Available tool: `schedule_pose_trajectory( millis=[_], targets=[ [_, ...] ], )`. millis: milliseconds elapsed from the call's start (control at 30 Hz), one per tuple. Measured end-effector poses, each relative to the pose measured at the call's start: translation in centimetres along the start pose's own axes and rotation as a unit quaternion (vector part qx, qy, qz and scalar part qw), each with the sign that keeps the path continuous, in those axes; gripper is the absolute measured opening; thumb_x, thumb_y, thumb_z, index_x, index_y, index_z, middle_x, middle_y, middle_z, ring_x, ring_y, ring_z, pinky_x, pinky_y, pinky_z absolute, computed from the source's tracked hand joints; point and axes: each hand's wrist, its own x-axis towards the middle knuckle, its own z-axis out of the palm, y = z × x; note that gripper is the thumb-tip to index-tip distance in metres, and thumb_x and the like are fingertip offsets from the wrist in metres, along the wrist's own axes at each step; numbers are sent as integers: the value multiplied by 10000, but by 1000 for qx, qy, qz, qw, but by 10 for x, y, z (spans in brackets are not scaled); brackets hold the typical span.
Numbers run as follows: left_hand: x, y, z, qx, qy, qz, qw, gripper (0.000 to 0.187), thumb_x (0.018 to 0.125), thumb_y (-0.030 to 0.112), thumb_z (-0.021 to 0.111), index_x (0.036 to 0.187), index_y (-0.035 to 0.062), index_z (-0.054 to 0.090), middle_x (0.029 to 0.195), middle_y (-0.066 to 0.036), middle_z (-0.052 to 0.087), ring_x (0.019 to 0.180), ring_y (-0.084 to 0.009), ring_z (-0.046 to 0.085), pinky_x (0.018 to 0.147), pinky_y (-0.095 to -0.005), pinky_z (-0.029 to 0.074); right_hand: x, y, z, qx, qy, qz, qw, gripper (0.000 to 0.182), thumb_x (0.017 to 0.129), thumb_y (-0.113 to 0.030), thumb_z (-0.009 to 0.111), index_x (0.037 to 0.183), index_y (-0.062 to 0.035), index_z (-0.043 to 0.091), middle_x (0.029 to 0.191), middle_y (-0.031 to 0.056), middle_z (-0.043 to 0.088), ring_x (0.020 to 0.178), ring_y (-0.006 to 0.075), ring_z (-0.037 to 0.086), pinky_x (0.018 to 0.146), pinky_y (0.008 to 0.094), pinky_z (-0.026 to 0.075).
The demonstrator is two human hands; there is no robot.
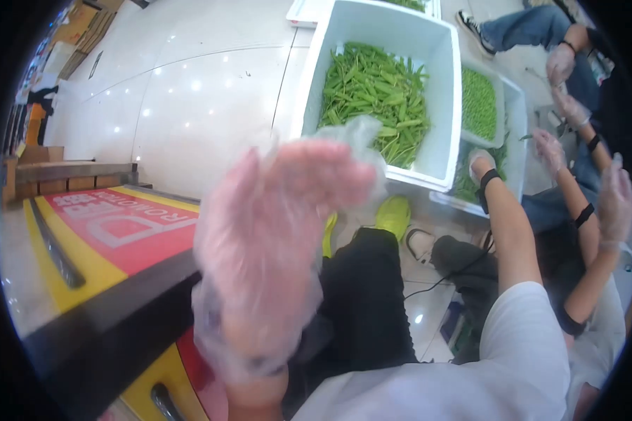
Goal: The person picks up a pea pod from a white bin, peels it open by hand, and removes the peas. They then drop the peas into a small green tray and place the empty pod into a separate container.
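My left hand [274, 217], in a clear plastic glove, is raised close to the camera. Its fingers are bent with the thumb apart, and nothing shows in it. Behind it stands a white foam box [442, 91] with many green pods [379, 95] in it. My right hand [482, 164], also gloved, reaches down into a second foam box [517, 133], over green pods [463, 184]; its fingers are mostly hidden. Partly over that box sits a clear tub [499, 95] of shelled green peas [477, 105].
Several gloved hands of other people, one hand [549, 151] near a pod, are along the right side. A yellow and red promotion stand [119, 231] with a dark edge is at left. Yellow shoes [393, 214] are below the first box; a black cable [428, 286] crosses the tiled floor.
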Motion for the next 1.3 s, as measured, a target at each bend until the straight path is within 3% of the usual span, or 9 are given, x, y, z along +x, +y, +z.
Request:
schedule_pose_trajectory(
  millis=[100,133,200,500,600,800,1133,1233,1300],
  targets=[
    [-4,7,5,95,54,49,993,410,972,306,439,1048,-61,605,968,-189,657,935,-292,630,923,-403,462,38,37,25,-123,138,-96,978,218,819,-196,533,850,-45,688,971,212,662,921,375,614,783,465,481],
    [-8,10,13,133,74,96,984,334,958,278,504,997,-28,630,917,-123,671,862,-221,652,854,-344,499,2,3,-53,160,170,133,963,298,882,-224,493,1035,-3,623,1062,240,632,990,411,589,843,478,466],
    [1,13,-9,132,0,96,987,277,950,248,538,1005,-5,637,908,-114,668,866,-189,646,848,-315,502,-87,-76,-199,373,246,182,876,434,928,-280,456,1258,-8,526,1201,246,582,1110,404,556,969,438,422],
    [-7,16,-14,242,-14,103,965,327,891,108,645,1176,-43,592,1019,-118,672,943,-150,630,861,-270,502,-248,-183,-403,539,281,-292,738,359,909,-174,563,1252,-71,575,1077,181,644,1000,270,622,871,343,471],
    [-16,17,-5,241,-58,188,950,388,866,28,649,1236,-45,559,1108,-132,647,1032,-152,600,901,-276,488,-315,-211,-440,405,304,-369,779,360,871,-122,602,1227,-71,593,1005,180,650,908,264,636,804,342,490],
    [-25,25,-5,274,-150,240,919,442,834,18,682,1251,-45,551,1135,-121,644,1042,-145,594,913,-268,481,-368,-223,-472,384,298,-284,826,304,785,-168,702,1075,-77,678,911,139,666,751,255,633,695,338,495],
    [-14,25,-4,311,-25,229,922,263,844,46,683,1084,-55,646,958,-81,665,847,-103,613,774,-237,513,-323,-263,-430,512,375,-275,723,253,760,-151,720,1004,-84,707,876,109,660,785,213,622,696,303,495],
    [-13,28,2,303,-22,232,924,221,854,61,667,1041,-56,659,939,-87,671,806,-117,623,739,-243,520,-317,-259,-423,574,367,-281,676,227,776,-98,719,997,-50,702,857,71,654,755,149,600,683,271,487],
    [-16,27,5,323,-29,218,920,226,862,60,657,1053,-60,651,922,-95,674,794,-127,632,742,-249,526,-318,-258,-418,766,257,-281,518,214,804,-58,712,1010,-10,682,868,35,638,767,99,576,669,248,478]
  ],
)
